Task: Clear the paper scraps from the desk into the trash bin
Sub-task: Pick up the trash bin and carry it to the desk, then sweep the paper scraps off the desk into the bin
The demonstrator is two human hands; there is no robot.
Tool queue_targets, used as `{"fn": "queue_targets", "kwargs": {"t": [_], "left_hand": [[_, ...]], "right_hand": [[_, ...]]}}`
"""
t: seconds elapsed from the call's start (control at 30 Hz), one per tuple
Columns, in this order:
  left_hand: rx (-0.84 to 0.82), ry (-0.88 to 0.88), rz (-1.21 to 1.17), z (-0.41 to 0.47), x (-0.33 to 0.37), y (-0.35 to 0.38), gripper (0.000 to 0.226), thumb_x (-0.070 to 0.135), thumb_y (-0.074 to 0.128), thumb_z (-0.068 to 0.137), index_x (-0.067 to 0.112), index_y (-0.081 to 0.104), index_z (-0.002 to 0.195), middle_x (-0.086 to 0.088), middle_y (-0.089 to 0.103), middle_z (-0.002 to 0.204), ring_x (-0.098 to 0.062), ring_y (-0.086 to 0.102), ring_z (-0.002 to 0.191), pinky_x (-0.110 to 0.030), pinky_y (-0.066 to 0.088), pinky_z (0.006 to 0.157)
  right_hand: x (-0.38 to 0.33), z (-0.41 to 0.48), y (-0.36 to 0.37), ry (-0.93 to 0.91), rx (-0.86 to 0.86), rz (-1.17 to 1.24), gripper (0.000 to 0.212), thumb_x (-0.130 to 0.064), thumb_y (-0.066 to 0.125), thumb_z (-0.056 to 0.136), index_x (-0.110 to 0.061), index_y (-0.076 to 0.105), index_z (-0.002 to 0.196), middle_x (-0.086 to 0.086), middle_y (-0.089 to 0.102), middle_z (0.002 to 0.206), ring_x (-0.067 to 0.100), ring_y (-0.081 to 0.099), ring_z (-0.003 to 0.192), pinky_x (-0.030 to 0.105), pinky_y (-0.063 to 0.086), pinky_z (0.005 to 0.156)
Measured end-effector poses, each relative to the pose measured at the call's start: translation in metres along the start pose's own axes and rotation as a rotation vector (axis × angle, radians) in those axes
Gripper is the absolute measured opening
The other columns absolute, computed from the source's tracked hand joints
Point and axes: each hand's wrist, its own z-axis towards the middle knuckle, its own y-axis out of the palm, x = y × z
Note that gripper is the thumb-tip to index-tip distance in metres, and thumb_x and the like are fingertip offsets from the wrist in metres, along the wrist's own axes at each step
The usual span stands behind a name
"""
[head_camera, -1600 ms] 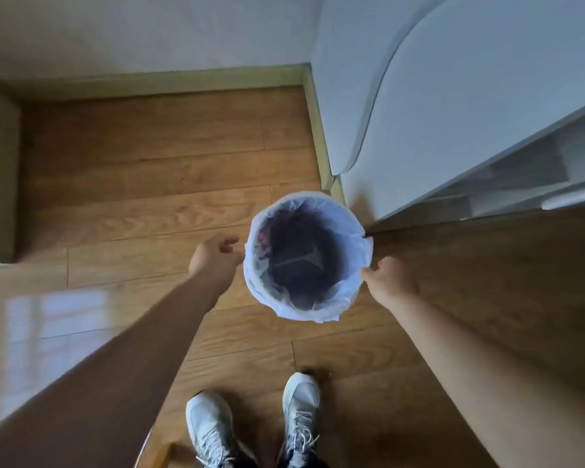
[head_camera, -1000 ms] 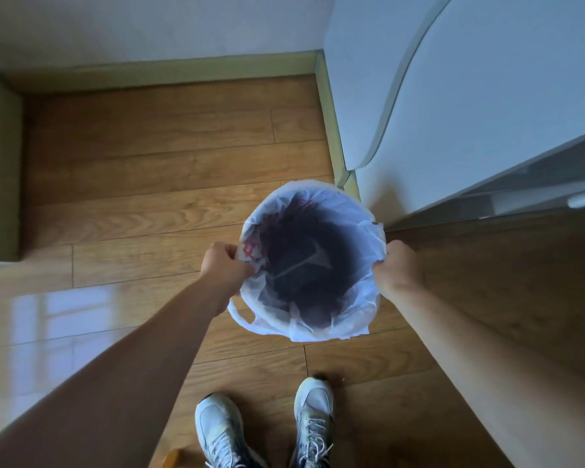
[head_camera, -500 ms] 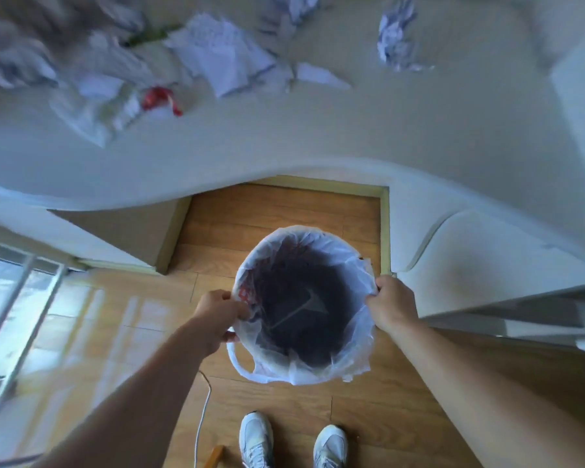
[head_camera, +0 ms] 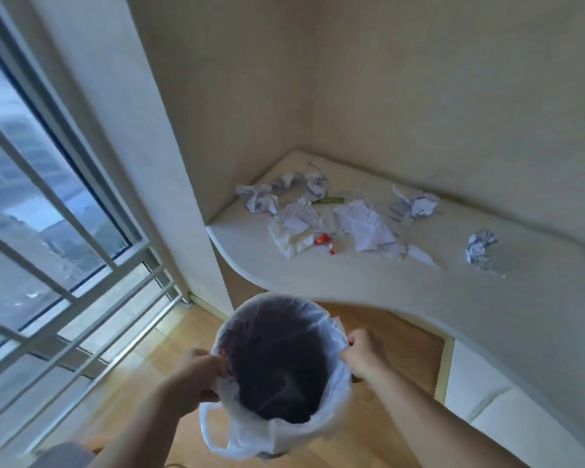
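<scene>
Left hand [head_camera: 201,380] clenched on the bin liner [head_camera: 331,417] at the left rim; right hand [head_camera: 363,356] pinching liner and rim on the opposite side. Two-point hold across the mouth of the trash bin [head_camera: 277,363] — likely chosen to keep the opening level, stretched wide and facing up. Bin carried in front of the body, below the curved front edge of the desk [head_camera: 368,282], over the wooden floor [head_camera: 139,376]. Inside dark; contents not resolvable.

Both forearms extended forward and slightly down, wrists roughly level, knuckles turned outward, thumbs hidden behind the plastic. A loose liner handle loop hangs at lower left.

Paper scraps [head_camera: 362,224] not yet touched: crumpled balls near the back corner, flat torn sheets mid-desk, one ball [head_camera: 480,248] apart to the right. A red scrap [head_camera: 323,239] and a green item [head_camera: 328,200] lie among them — identity unclear.

Judgement: positioning stage; bin probably wanted just under the desk edge so scraps can be swept straight in. No hand free for sweeping yet.
</scene>
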Motion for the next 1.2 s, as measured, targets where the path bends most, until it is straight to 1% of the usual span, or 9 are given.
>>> {"fn": "queue_targets", "kwargs": {"t": [0.1, 0.2, 0.33, 0.67, 0.87, 0.97, 1.07, 1.13, 1.2], "left_hand": [[0.054, -0.002, -0.071, -0.008, 0.011, -0.038, 0.02, -0.018, 0.059, 0.068, -0.002, 0.047, 0.063, -0.01, 0.044, 0.056, -0.023, 0.046, 0.038, -0.026, 0.044, 0.035], [0.093, 0.009, -0.088, -0.014, 0.021, -0.069, 0.018, -0.018, 0.06, 0.069, -0.004, 0.049, 0.063, -0.011, 0.045, 0.055, -0.025, 0.048, 0.037, -0.027, 0.046, 0.035], [0.153, 0.021, -0.128, -0.021, 0.029, -0.099, 0.012, -0.014, 0.062, 0.07, -0.005, 0.055, 0.069, -0.016, 0.051, 0.061, -0.029, 0.057, 0.045, -0.033, 0.053, 0.042], [0.236, -0.016, -0.255, -0.03, 0.031, -0.111, 0.016, -0.004, 0.063, 0.079, -0.009, 0.061, 0.095, -0.022, 0.059, 0.086, -0.035, 0.064, 0.075, -0.037, 0.059, 0.059], [0.366, -0.076, -0.366, -0.02, 0.03, -0.108, 0.015, -0.003, 0.066, 0.077, -0.007, 0.059, 0.089, -0.022, 0.057, 0.085, -0.032, 0.062, 0.067, -0.034, 0.053, 0.049], [0.456, -0.104, -0.377, -0.006, 0.03, -0.105, 0.01, -0.004, 0.065, 0.078, -0.006, 0.06, 0.086, -0.025, 0.061, 0.085, -0.034, 0.065, 0.07, -0.034, 0.054, 0.048], [0.531, -0.129, -0.383, 0.009, 0.031, -0.103, 0.006, -0.005, 0.062, 0.081, -0.006, 0.057, 0.084, -0.026, 0.06, 0.084, -0.036, 0.064, 0.069, -0.039, 0.055, 0.052], [0.566, -0.133, -0.388, 0.02, 0.033, -0.101, 0.006, -0.005, 0.061, 0.08, -0.006, 0.057, 0.084, -0.026, 0.059, 0.084, -0.039, 0.063, 0.072, -0.041, 0.055, 0.055], [0.591, -0.129, -0.376, 0.028, 0.038, -0.098, 0.005, -0.005, 0.061, 0.079, -0.004, 0.056, 0.081, -0.025, 0.058, 0.083, -0.041, 0.064, 0.075, -0.042, 0.055, 0.057]], "right_hand": [[-0.046, 0.004, 0.012, -0.037, -0.042, -0.02, 0.012, -0.013, 0.058, 0.077, -0.014, 0.06, 0.089, 0.009, 0.067, 0.095, 0.026, 0.066, 0.086, 0.03, 0.051, 0.068], [-0.083, 0.01, 0.026, -0.087, -0.102, -0.036, 0.017, -0.013, 0.061, 0.077, -0.016, 0.05, 0.09, 0.01, 0.055, 0.091, 0.021, 0.055, 0.082, 0.034, 0.049, 0.076], [-0.125, 0.016, 0.035, -0.152, -0.112, -0.064, 0.016, -0.01, 0.062, 0.077, -0.017, 0.048, 0.077, 0.01, 0.054, 0.085, 0.018, 0.052, 0.078, 0.031, 0.046, 0.068], [-0.185, 0.047, 0.039, -0.32, -0.283, -0.132, 0.006, -0.009, 0.066, 0.076, -0.004, 0.067, 0.079, 0.011, 0.07, 0.081, 0.021, 0.061, 0.067, 0.023, 0.041, 0.05], [-0.224, 0.092, 0.024, -0.431, -0.466, -0.16, 0.024, -0.017, 0.067, 0.081, -0.001, 0.067, 0.099, 0.012, 0.07, 0.085, 0.026, 0.067, 0.066, 0.037, 0.061, 0.061], [-0.261, 0.146, -0.012, -0.636, -0.287, -0.352, 0.047, -0.028, 0.063, 0.083, -0.008, 0.054, 0.125, 0.014, 0.063, 0.117, 0.033, 0.062, 0.099, 0.038, 0.051, 0.077], [-0.301, 0.206, -0.048, -0.82, 0.031, -0.514, 0.059, -0.033, 0.066, 0.082, -0.01, 0.045, 0.132, 0.02, 0.051, 0.132, 0.039, 0.048, 0.12, 0.046, 0.047, 0.092], [-0.323, 0.241, -0.063, -0.818, 0.168, -0.574, 0.074, -0.046, 0.071, 0.076, -0.013, 0.04, 0.135, 0.021, 0.04, 0.138, 0.042, 0.041, 0.124, 0.054, 0.043, 0.098], [-0.339, 0.269, -0.072, -0.697, 0.128, -0.562, 0.095, -0.066, 0.069, 0.067, -0.025, 0.028, 0.143, 0.016, 0.026, 0.149, 0.043, 0.032, 0.132, 0.057, 0.035, 0.104]]}}
